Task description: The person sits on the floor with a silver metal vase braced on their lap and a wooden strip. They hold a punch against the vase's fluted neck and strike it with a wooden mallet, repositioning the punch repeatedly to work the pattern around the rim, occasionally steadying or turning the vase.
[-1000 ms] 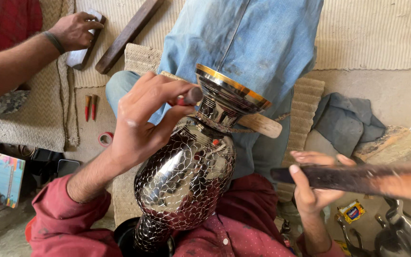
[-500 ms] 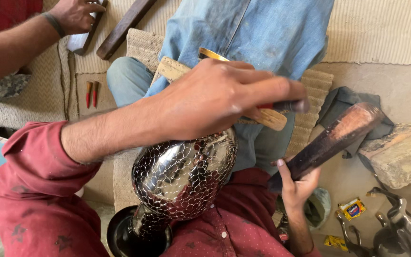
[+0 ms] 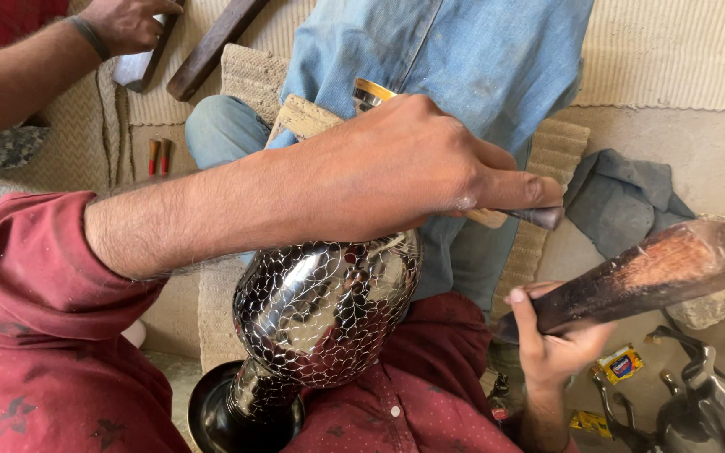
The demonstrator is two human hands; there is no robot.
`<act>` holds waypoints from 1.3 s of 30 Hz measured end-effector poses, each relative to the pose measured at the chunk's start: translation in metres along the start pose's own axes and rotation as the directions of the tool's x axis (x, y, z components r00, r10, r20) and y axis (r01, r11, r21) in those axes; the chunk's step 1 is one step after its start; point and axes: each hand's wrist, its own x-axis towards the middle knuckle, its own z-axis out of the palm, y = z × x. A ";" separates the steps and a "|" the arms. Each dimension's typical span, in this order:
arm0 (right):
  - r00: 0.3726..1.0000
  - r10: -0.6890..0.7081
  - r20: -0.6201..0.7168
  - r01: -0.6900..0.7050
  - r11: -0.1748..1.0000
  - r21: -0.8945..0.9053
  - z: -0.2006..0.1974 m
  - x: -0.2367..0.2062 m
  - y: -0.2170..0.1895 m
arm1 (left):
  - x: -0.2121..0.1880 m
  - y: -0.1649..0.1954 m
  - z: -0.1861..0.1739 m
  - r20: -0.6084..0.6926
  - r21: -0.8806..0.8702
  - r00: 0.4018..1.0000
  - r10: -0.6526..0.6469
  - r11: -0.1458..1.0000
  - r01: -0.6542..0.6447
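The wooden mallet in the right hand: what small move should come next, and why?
Probably bring the wooden mallet down onto the chisel end. The left hand holds that tool over the dark vase, and the right hand has the mallet raised beside it.

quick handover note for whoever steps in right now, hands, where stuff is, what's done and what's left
Left hand: over the neck of the dark engraved vase, grip closed on a thin chisel-like tool.
Right hand: grip closed on a dark wooden mallet, raised off to the right and clear of the tool.
The vase lies tilted across the lap, foot toward the wearer, brass rim away.
Done: a net pattern covers the visible belly.
Left: cannot tell how much; the hand hides the neck.
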 end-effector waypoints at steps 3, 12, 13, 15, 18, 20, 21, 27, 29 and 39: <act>0.997 -0.044 -0.067 0.043 0.999 -0.025 -0.008 0.000 -0.001 | 0.001 -0.001 -0.002 0.004 0.047 0.999 0.042 0.998 -0.042; 0.966 -0.095 -0.240 0.174 0.926 0.335 -0.016 0.000 0.006 | 0.002 -0.003 -0.002 0.010 0.040 0.999 0.045 0.998 -0.046; 0.966 -0.110 -0.235 0.183 0.931 0.316 -0.016 0.002 0.007 | 0.002 -0.003 -0.002 0.019 0.039 0.999 0.034 0.999 -0.034; 0.968 -0.145 -0.203 0.196 0.947 0.255 -0.016 0.004 0.008 | 0.002 -0.003 -0.003 0.038 0.033 0.999 0.010 0.999 -0.011; 0.971 -0.207 -0.121 0.216 0.974 0.066 -0.017 0.011 0.007 | 0.002 -0.002 -0.003 0.051 0.051 0.999 -0.014 0.999 0.011; 0.971 -0.231 -0.064 0.219 0.964 -0.151 -0.019 0.017 0.006 | 0.000 -0.002 -0.002 0.017 0.015 1.000 -0.008 1.000 0.008; 0.971 -0.238 -0.034 0.222 0.940 -0.258 -0.019 0.021 0.005 | -0.002 -0.002 -0.002 -0.001 -0.003 1.000 -0.004 1.000 0.004; 0.984 -0.180 0.017 0.175 0.927 -0.331 -0.018 0.040 -0.004 | -0.009 -0.002 0.001 -0.066 0.061 0.998 -0.022 0.998 0.027; 0.970 -0.236 0.062 0.241 0.878 -0.414 -0.020 0.045 -0.009 | -0.010 -0.002 0.003 -0.075 0.067 0.997 -0.033 0.997 0.038; 0.986 -0.063 0.152 0.116 0.920 -0.374 -0.018 0.077 -0.041 | -0.012 -0.003 0.006 -0.044 0.161 0.991 -0.126 0.978 0.132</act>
